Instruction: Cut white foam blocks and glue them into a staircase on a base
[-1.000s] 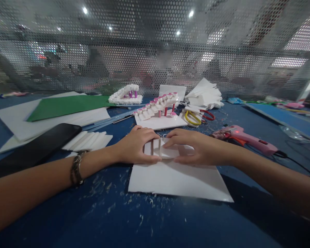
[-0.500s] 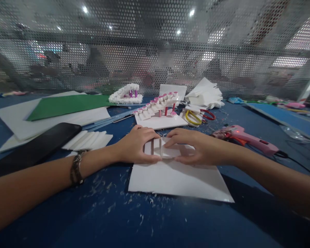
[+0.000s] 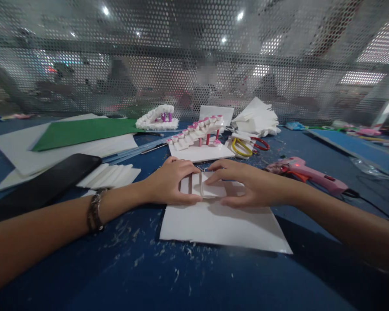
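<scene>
A small white stepped piece of foam board [image 3: 196, 185] is between my hands, above a flat white foam sheet [image 3: 220, 224]. My left hand [image 3: 176, 180] grips its left part, thumb along the near edge and fingers along the far edge. On the right, my right hand [image 3: 249, 183] holds a white foam strip [image 3: 210, 190] against the stepped piece, its fingertips at the seam and thumb at the near side. The curled fingers partly hide both pieces.
Behind stands a small white staircase model [image 3: 196, 134] with pink-topped steps. A pink glue gun [image 3: 320, 175], red light lit, lies right, near yellow-handled scissors [image 3: 241, 147]. Cut foam strips [image 3: 112, 175] and a black phone [image 3: 52, 183] lie left. A perforated metal screen [image 3: 181, 56] rises behind.
Both hands stay on the foam pieces, almost still. The whole view has shifted very slightly.
</scene>
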Demonstrator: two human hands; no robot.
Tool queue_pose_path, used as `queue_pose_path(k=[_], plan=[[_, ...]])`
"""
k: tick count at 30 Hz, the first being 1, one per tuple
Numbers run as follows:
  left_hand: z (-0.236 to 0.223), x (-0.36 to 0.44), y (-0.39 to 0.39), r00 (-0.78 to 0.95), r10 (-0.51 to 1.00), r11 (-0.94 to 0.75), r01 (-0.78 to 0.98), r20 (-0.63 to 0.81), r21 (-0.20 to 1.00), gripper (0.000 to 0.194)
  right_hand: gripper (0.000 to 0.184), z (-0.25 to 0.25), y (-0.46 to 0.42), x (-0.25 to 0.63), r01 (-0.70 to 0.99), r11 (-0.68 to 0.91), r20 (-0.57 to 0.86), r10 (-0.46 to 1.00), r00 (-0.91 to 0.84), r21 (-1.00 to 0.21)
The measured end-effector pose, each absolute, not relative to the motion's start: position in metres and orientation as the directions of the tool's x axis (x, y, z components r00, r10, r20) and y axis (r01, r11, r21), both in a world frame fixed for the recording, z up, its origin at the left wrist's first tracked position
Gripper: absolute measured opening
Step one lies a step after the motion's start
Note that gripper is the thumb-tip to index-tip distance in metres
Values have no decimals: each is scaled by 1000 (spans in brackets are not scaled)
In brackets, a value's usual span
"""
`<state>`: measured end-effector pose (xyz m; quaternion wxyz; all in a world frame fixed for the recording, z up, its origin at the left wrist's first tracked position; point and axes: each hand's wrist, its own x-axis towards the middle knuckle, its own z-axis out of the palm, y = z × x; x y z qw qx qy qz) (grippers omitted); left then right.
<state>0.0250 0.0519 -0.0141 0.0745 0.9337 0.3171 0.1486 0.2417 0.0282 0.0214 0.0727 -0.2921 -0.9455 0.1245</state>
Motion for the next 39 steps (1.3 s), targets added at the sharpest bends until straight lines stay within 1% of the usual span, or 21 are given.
queue_pose_path(k=[4, 6, 9, 11, 13, 14, 16, 17, 18, 19, 21, 22, 23, 25, 29, 32, 34, 36, 39], plan=[[-16, 24, 54, 756, 618, -783, 568, 217, 253, 57, 38, 25, 26, 242, 530, 794, 81, 574, -815, -298], [-16, 23, 55, 760, 617, -782, 561, 204, 272, 56, 39, 29, 25, 243, 510, 804, 120, 564, -817, -307], [-10, 21, 59, 740, 638, -763, 571, 213, 304, 56, 39, 35, 23, 243, 512, 812, 190, 570, -800, -281], [2, 17, 62, 712, 653, -755, 583, 259, 301, 60, 38, 40, 21, 244, 536, 807, 225, 587, -778, -248], [21, 11, 65, 677, 654, -756, 592, 337, 279, 63, 38, 44, 19, 245, 555, 800, 248, 599, -762, -226], [32, 6, 66, 644, 664, -746, 607, 381, 274, 63, 39, 46, 18, 246, 559, 800, 258, 600, -757, -220], [52, -6, 65, 599, 703, -701, 674, 384, 231, 56, 39, 49, 16, 246, 561, 800, 271, 600, -753, -212], [61, -12, 64, 615, 717, -689, 697, 328, 199, 52, 39, 50, 15, 246, 564, 799, 274, 602, -750, -208], [67, -20, 62, 643, 729, -682, 713, 232, 167, 51, 39, 51, 15, 246, 569, 797, 275, 605, -748, -203], [72, -28, 59, 653, 749, -662, 737, 109, 134, 51, 39, 52, 14, 246, 576, 794, 279, 608, -744, -195], [73, -45, 52, 610, 780, -604, 792, -137, 90, 52, 38, 53, 13, 245, 584, 794, 294, 607, -739, -169], [71, -53, 47, 573, 789, -574, 816, -221, 66, 52, 37, 54, 13, 245, 584, 797, 305, 600, -740, -153], [68, -60, 43, 548, 797, -554, 831, -254, 52, 50, 36, 55, 12, 245, 581, 802, 314, 592, -742, -138], [59, -74, 34, 544, 806, -546, 835, -234, 60, 46, 34, 56, 11, 245, 580, 807, 324, 582, -746, -112], [41, -92, 25, 578, 800, -569, 816, -161, 102, 48, 32, 58, 8, 243, 594, 801, 312, 583, -750, -71], [32, -98, 27, 580, 803, -576, 814, -137, 72, 50, 30, 58, 7, 242, 612, 789, 281, 598, -751, -43], [29, -100, 30, 594, 795, -593, 804, -121, 55, 47, 29, 56, 6, 243, 628, 777, 255, 613, -748, -24], [27, -101, 33, 610, 786, -607, 792, -104, 60, 46, 27, 54, 5, 245, 641, 767, 248, 622, -742, -6], [26, -103, 37, 602, 792, -597, 799, -100, 80, 48, 25, 50, 2, 251, 665, 747, 259, 640, -723, 11]])
